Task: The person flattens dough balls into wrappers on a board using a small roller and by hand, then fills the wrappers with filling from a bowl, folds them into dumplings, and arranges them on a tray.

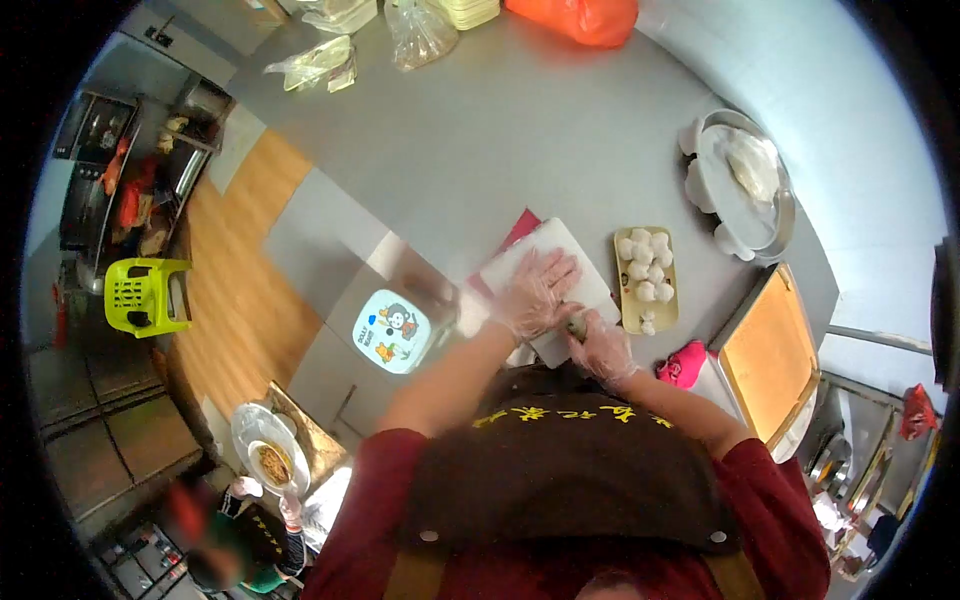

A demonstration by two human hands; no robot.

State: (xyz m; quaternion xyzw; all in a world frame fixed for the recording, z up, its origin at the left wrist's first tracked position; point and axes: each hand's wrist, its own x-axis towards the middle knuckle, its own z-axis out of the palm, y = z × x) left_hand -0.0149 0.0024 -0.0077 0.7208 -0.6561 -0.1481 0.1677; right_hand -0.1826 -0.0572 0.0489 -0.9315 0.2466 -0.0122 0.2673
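Note:
On a white cutting board (510, 266) in front of me lies my left hand (545, 292), in a clear plastic glove, its fingers stretched out flat. Close beside it, at the board's near right edge, my gloved right hand (604, 348) is closed around a small grey-green thing (577, 326); only its rounded end shows, and I cannot make out its kind. Right of the board, a yellowish tray (627, 300) carries several white, roundish pieces (640, 270) that look like dough balls. A red cloth or sheet (521, 228) sticks out from under the board.
A round metal pan (786, 225) with a white bag stands at the right. Nearer are a pink cloth (682, 364) and a wooden-faced tray (770, 355). Left is a stool with a cartoon top (391, 331). Bags line the far edge. A co-worker holds a bowl (272, 463) at lower left.

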